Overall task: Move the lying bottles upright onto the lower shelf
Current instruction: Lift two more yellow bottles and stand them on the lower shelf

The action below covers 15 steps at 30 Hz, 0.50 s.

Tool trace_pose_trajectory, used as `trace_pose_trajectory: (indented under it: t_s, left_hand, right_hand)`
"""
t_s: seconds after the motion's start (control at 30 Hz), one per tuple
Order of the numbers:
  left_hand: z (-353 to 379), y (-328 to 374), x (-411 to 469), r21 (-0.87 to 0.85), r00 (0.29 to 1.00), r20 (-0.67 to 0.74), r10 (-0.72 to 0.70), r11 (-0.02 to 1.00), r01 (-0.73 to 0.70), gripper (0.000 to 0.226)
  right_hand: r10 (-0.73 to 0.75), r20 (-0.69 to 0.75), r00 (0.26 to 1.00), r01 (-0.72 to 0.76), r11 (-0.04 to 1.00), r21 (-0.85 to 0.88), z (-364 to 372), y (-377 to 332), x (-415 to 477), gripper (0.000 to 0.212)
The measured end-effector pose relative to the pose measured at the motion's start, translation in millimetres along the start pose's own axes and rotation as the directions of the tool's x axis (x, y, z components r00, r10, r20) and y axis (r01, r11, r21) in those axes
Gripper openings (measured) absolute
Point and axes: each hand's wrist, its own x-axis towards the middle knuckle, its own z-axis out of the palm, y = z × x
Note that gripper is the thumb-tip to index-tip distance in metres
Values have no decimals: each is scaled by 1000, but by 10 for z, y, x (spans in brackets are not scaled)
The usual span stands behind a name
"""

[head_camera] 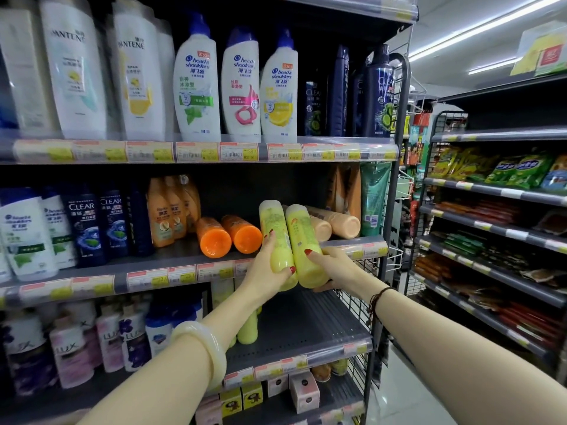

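Two yellow bottles lie side by side, their bases jutting past the front edge of the middle shelf (346, 245). My left hand (270, 271) grips the left yellow bottle (276, 237) near its base. My right hand (334, 268) holds the right yellow bottle (303, 240) from the side and below. Two orange bottles (228, 236) lie to their left, and two peach bottles (340, 223) lie to their right. On the lower shelf (306, 329), upright yellow bottles (247, 328) stand behind my left forearm, partly hidden.
Upright shampoo bottles (89, 225) fill the left of the middle shelf. Lux bottles (73, 348) crowd the left of the lower shelf. A wire end panel (365, 302) closes off the right side. Across the aisle is a snack rack (497, 228).
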Motion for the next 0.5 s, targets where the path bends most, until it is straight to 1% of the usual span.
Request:
trace_pose_trajectory:
  t_s: [0.07,0.1,0.2,0.27,0.3,0.4,0.47,0.5]
  left_hand:
    - [16,-11,-7,19,1000,-10,9,1000,-9,92]
    - [23,-16,-11,25,999,-17,26,999,-26,89]
    - [42,-27,6,-2,998,-32,58,998,-58,65]
    - [61,-64,34,-4,998,-36,52,999,-52,60]
    - [62,-78,43,-19,999,-40,18,1000,-19,62]
    - [54,-130,109,-91,984,-62,-169,982,163,67]
    - [55,-157,145,-128,967,-70,-243,964,233,67]
    - [62,-169,157,-173,961,-65,-270,951,256,65]
  right_hand:
    - [5,-7,1000,-5,1000,10,-26,38,12,46]
    - [6,-4,1000,-6,1000,5,-40,57,20,47]
    - [14,13,1000,-14,1000,4,-84,126,45,45]
    - [24,31,999,-25,999,34,-95,164,49,47]
    - [29,47,998,-30,999,38,-93,182,52,49]
    - [45,96,994,-45,999,2,-68,239,54,50]
    - [56,105,993,-60,998,32,-46,288,68,53]
    - [61,103,993,-68,996,58,-34,311,77,57]
